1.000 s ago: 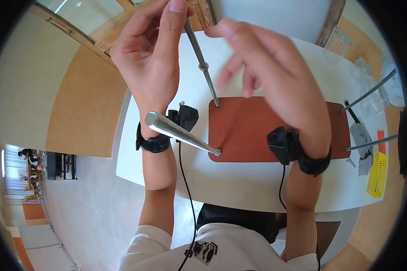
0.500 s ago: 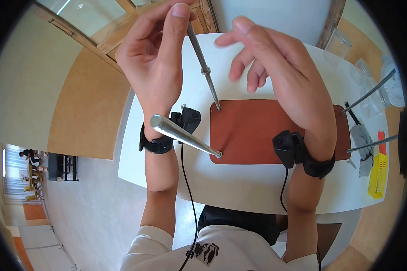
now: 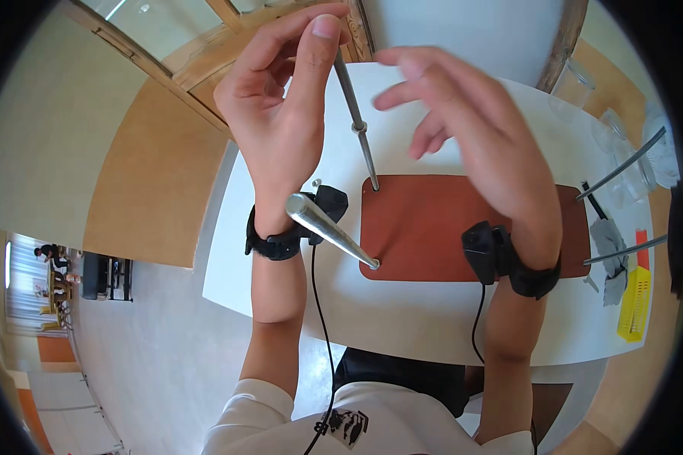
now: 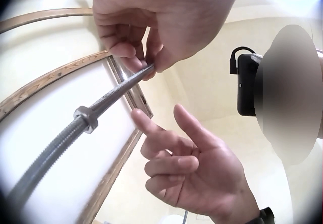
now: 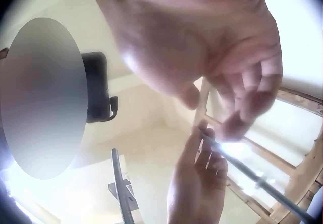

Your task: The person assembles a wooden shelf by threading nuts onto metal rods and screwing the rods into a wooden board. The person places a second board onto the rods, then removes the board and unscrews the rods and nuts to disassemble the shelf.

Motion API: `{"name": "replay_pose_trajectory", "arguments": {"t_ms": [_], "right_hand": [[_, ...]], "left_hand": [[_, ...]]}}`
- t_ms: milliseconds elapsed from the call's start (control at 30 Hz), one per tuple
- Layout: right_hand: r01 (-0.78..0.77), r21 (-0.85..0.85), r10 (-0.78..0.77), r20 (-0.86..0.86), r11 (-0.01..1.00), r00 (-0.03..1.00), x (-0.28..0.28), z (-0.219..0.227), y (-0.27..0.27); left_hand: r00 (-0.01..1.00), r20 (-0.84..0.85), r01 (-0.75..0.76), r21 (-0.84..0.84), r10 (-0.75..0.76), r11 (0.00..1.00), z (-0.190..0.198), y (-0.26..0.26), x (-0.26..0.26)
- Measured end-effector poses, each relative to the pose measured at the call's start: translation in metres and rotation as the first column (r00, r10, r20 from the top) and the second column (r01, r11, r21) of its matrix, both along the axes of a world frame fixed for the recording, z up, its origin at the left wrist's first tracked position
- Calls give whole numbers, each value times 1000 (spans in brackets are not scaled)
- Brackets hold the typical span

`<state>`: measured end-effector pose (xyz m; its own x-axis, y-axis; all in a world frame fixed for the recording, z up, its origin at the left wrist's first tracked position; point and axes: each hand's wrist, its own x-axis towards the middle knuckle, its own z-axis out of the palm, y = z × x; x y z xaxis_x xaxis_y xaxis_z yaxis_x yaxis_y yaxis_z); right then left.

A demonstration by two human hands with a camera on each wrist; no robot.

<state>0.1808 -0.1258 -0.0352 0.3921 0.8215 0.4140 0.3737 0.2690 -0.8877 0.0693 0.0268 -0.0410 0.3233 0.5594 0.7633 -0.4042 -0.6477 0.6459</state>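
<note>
The left hand (image 3: 284, 121) pinches the top end of a threaded metal rod (image 3: 346, 87) between thumb and fingers; the left wrist view shows the same pinch. A nut (image 3: 360, 127) sits partway down this rod, whose foot stands at the far left corner of a brown board (image 3: 425, 227). To the right of the rod, the right hand (image 3: 493, 136) hangs in the air, blurred, its thumb and index finger extended and its other fingers loosely bent, touching nothing. In the left wrist view the nut (image 4: 86, 119) is well below the pinching left hand (image 4: 166, 17).
Another rod (image 3: 330, 229) rises from the board's near left corner, close to the left wrist. Two more rods stand at its right end. Beyond them on the white table (image 3: 432, 322) lie a grey cloth (image 3: 609, 246) and a yellow basket (image 3: 634, 303), with clear jars (image 3: 573, 85) farther back.
The right hand's fingers have shifted and its index finger points more toward the rod. The left hand keeps its pinch at the rod top. The whole head view has shifted slightly.
</note>
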Motion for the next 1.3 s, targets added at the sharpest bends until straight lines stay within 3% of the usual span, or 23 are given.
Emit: {"name": "replay_pose_trajectory", "arguments": {"t_ms": [100, 200, 267, 333, 367, 500, 667, 733, 767, 833, 967, 1033, 1167, 1233, 1300], "right_hand": [[-120, -97, 111, -90, 988, 990, -11, -8, 6], [-52, -55, 51, -27, 997, 998, -6, -7, 7], [-86, -91, 79, -80, 992, 994, 3, 2, -2], [20, -47, -18, 38, 999, 999, 7, 7, -4], [34, -22, -34, -6, 999, 999, 1, 6, -2], [-63, -136, 45, -130, 989, 991, -21, 3, 5], [-123, -155, 123, -9, 980, 992, 9, 4, 0], [54, -11, -54, 23, 998, 998, 3, 4, 0], [55, -10, -55, 25, 998, 998, -4, 4, 1], [-5, -122, -11, -129, 993, 992, -18, 3, 5], [-67, -187, 58, -50, 980, 997, -4, 4, 1], [-134, -138, 123, -84, 981, 989, 16, 11, -7], [29, -8, -29, -49, 1000, 998, 6, -3, 1], [-67, -89, 49, -199, 994, 979, -7, -6, 8], [-47, -118, 31, -135, 992, 990, -10, -6, 8]], "left_hand": [[1000, 9, -18, -13, 18, 1000, 0, -2, 1], [1000, 16, 8, -16, -8, 1000, 0, -2, 0], [1000, -1, 12, -50, -12, 999, -1, -3, 2], [994, 67, 79, 62, -83, 995, 3, -2, 4], [997, 42, 63, 62, -66, 996, 3, -1, 2], [998, 20, 59, 69, -60, 996, 5, -1, 1], [999, 8, 53, 79, -54, 995, 7, -2, -2], [999, 14, 48, 84, -49, 995, 7, -2, -1], [999, 13, 51, 77, -52, 996, 7, -3, -1], [998, 12, 59, 74, -60, 996, 8, -3, -1], [998, 24, 58, 76, -60, 995, 8, -3, -1], [997, 23, 67, 63, -68, 996, 7, -3, -1], [998, 2, 60, 53, -61, 997, 6, -4, -2], [999, 7, 36, 109, -37, 993, 5, -1, 1], [999, -3, 41, 86, -40, 995, 7, -3, 1]]}}
